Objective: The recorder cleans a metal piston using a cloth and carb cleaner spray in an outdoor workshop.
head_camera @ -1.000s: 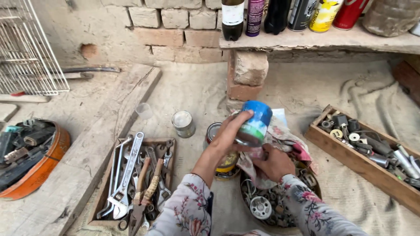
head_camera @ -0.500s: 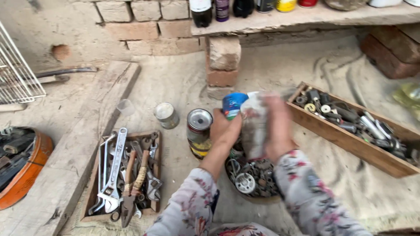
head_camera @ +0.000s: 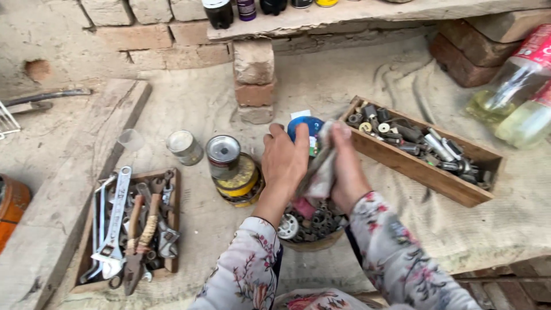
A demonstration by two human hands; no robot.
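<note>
**Wiping the blue can over the parts bowl**

We hold a blue can (head_camera: 305,127) upright between both hands, just above a round bowl (head_camera: 313,241) of nuts, bearings and small metal parts. Our left hand (head_camera: 285,162) wraps its near side, fingers together and curled around the wall, thumb out of sight. Our right hand (head_camera: 346,166) presses a rag (head_camera: 319,172) against the can's right side; its fingers lie flat and close together on the cloth, clamping it to the can. The rag hangs down between the two hands towards the bowl.

How far along are we? We judge the wipe to be under way rather than finished: the rag is in full contact with the can and neither hand has let go. Only the blue top and a strip of the label show, so we cannot tell how clean the rest is. The can is not yet set down anywhere.

Just left of our hands stands a silver-lidded tin (head_camera: 223,156) on a yellow tin (head_camera: 241,179), with a smaller tin (head_camera: 185,147) and a clear cup (head_camera: 131,139) beyond. A tray of wrenches (head_camera: 127,229) lies well to the left, and a long wooden box (head_camera: 427,175) of parts just right.
</note>
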